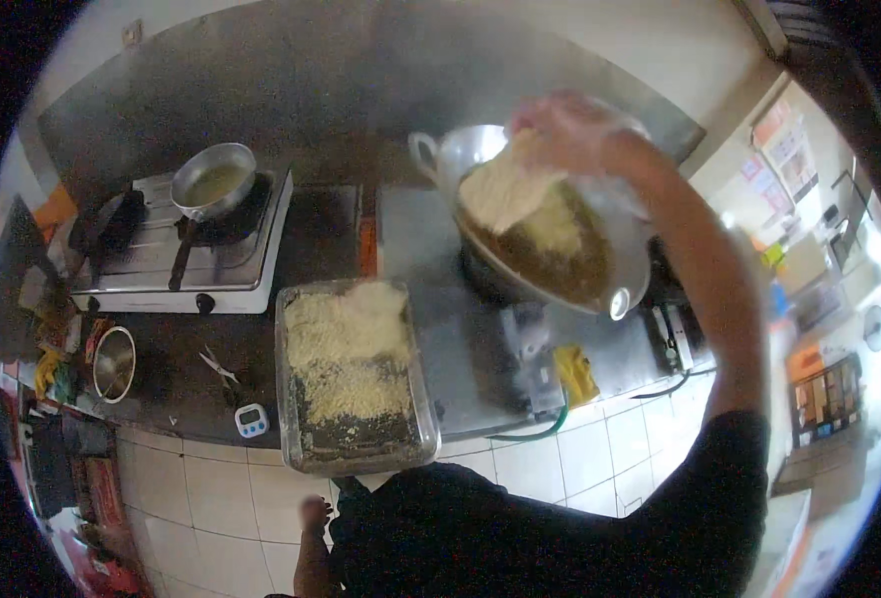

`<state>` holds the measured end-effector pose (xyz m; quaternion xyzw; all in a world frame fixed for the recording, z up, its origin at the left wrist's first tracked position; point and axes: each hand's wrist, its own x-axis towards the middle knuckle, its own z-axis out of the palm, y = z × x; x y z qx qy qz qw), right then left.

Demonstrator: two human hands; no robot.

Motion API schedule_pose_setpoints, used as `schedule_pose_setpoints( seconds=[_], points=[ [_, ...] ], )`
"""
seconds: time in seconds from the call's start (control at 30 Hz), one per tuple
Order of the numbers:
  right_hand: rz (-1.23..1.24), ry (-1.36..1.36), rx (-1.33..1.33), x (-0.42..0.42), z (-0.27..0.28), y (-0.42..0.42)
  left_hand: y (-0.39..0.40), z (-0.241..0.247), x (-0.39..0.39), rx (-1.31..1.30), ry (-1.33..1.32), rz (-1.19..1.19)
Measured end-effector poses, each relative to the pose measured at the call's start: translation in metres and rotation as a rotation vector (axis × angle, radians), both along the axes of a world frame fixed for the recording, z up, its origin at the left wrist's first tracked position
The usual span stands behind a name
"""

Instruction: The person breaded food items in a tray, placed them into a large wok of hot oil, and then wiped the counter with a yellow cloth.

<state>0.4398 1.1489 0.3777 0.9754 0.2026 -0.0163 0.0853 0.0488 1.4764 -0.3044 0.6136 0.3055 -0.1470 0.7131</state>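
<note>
My right hand (578, 134), blurred, is over a large two-handled metal wok (478, 142) and grips a flat, pale breaded piece (504, 198). The piece hangs tilted above brown oil (590, 273). Just beside it, a second pale coated piece (560, 228) appears partly in the oil. My left hand (314, 512) hangs low beside my body, below the counter edge; its fingers are blurred. In front of me stands a clear rectangular tray (433, 441) of pale crumbs (358, 389), with another coated piece (373, 310) at its far right.
A white gas stove (246, 295) at left carries a small pan (212, 161) of liquid. Nearer lie a metal bowl (114, 365), scissors (218, 365) and a digital timer (252, 421). A yellow cloth (576, 374) and a green hose (552, 430) are at the counter's front edge.
</note>
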Motion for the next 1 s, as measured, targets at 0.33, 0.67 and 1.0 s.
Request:
schedule_pose_setpoints(
  seconds=[0.33, 0.67, 1.0],
  points=[
    [-0.091, 0.088, -0.388, 0.175, -0.113, -0.081, -0.038, -0.044, -0.007, -0.174, 0.233, 0.302],
    [-0.054, -0.165, 0.008, 0.138, -0.029, -0.075, -0.027, -0.051, -0.074, 0.445, 0.163, -0.122],
    [0.39, 0.027, 0.301, -0.038, -0.239, 0.092, 0.011, -0.067, -0.001, 0.728, -0.219, -0.473]
  ],
)
